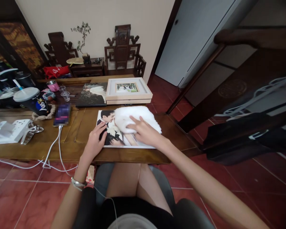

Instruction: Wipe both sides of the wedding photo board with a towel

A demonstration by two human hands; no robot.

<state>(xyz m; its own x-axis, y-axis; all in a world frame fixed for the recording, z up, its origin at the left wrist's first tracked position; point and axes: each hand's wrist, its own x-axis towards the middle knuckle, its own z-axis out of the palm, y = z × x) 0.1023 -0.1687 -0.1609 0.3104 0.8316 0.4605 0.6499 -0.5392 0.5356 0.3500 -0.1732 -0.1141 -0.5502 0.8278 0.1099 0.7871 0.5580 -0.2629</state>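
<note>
A printed photo panel point(113, 142) of a couple lies flat near the table's front edge. My left hand point(96, 138) rests on its left side, fingers stretched out flat and gripping nothing. Across the panel's upper right part is spread a fluffy white cloth point(145, 114). My right hand point(143, 129) lies on the cloth with fingers apart, pressing it against the panel; no grip on it shows. The cloth hides much of the picture, including the right side.
Behind the panel stand a wooden-framed picture point(143, 93) and a dark photo panel point(90, 98). To the left are a phone point(62, 114) on a white cable, a power strip point(16, 131) and a lidded cup point(28, 95). A wooden chair point(193, 105) stands on the right.
</note>
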